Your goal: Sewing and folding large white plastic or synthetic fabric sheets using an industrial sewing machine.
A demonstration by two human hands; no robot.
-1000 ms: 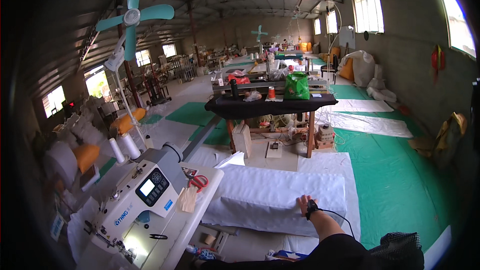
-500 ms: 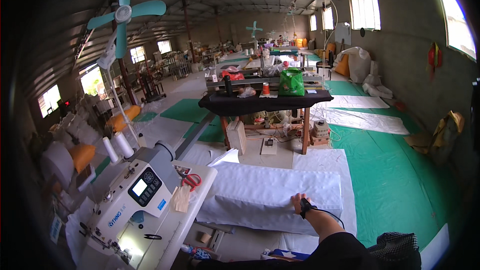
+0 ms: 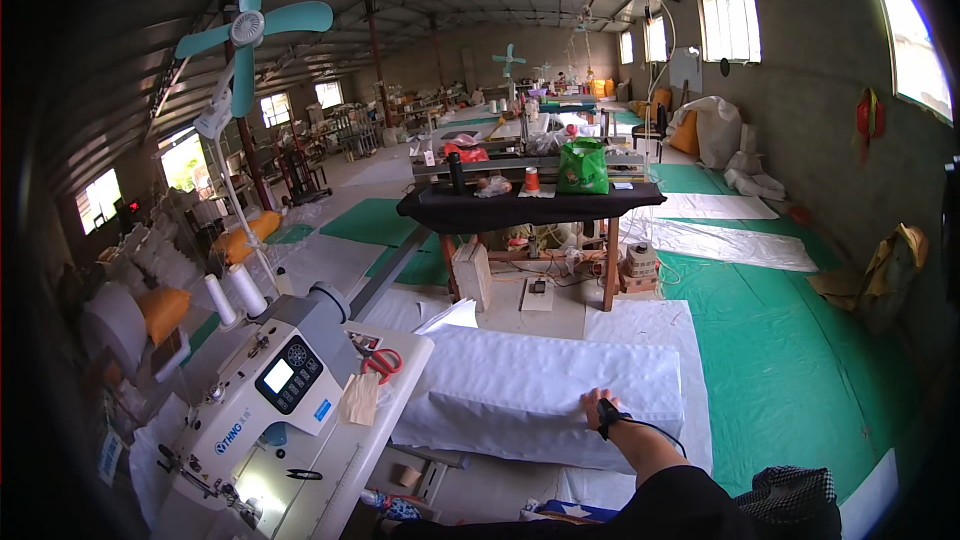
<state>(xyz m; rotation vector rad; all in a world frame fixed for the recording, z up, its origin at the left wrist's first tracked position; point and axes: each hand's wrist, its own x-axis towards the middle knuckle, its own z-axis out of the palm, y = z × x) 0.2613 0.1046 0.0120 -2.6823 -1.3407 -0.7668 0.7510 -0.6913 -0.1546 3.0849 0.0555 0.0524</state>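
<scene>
My right hand (image 3: 601, 406), with a black strap and cord at the wrist, rests on a long, folded stack of white cloth (image 3: 540, 365). Its fingers look spread against the cloth along the stack's near upper edge, though they are small in the view. My left hand does not show. Left of the stack stands a white sewing machine (image 3: 290, 370) with its lamp and screen lit. On its table (image 3: 340, 475) lie red-handled scissors (image 3: 382, 362), black thread snips (image 3: 305, 474) and a beige scrap of cloth (image 3: 360, 400).
Beyond the stack is a table with a black cover (image 3: 530, 208), carrying a green bag (image 3: 582, 165), a dark bottle (image 3: 456, 172) and an orange can (image 3: 531, 178). Green sheeting (image 3: 790, 360) spreads over the floor at right. A teal fan (image 3: 247, 28) rises at left.
My right hand has shifted very slightly to the left on the white cloth. The rest looks the same.
</scene>
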